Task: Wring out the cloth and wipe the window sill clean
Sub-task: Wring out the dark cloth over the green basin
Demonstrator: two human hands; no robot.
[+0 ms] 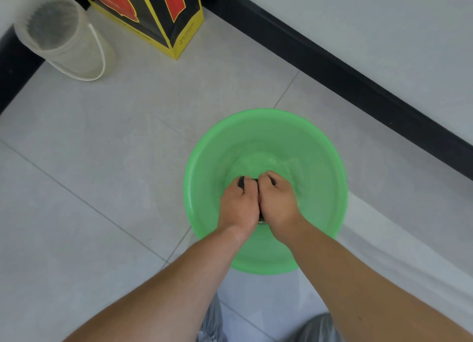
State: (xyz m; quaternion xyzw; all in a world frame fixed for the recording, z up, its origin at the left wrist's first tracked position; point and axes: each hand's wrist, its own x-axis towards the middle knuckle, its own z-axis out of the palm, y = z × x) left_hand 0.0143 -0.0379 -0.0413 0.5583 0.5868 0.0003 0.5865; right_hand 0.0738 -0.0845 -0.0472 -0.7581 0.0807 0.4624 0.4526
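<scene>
Cloth mostly hidden inside fists; left hand, right hand both gripping it, pressed together over basin.

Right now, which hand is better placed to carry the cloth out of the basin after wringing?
Left, but it's close. The left hand and right hand both grip the cloth over the green basin, side by side; more cloth shows in the left grip.

Clear bucket near yellow box
</scene>
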